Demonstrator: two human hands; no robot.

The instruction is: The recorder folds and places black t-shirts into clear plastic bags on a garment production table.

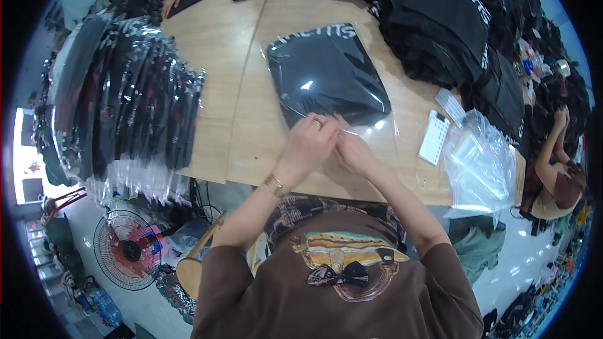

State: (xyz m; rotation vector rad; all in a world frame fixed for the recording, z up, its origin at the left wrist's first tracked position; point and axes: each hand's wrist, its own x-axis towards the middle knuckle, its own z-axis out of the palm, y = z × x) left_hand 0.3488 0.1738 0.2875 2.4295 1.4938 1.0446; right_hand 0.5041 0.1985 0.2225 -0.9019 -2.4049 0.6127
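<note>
Pinching the near edge of a clear plastic bag [308, 86]: left hand [311, 144] and right hand [353, 150] meet there, fingertips together on the film as far as I can see; exact fold masked by fingers. Bag holds a folded black garment [336, 66], flat mid wooden table [220, 119]. Row of bagged garments [125, 94] sits at table's left, unbagged black garments [433, 31] at its far right. I'd keep both pinches level, tension film evenly, ease trapped air out, avoid bunching cloth.

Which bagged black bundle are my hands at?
The bagged bundle lying flat, alone, its near edge at your left hand and right hand; the others crowd the row at left.
</note>
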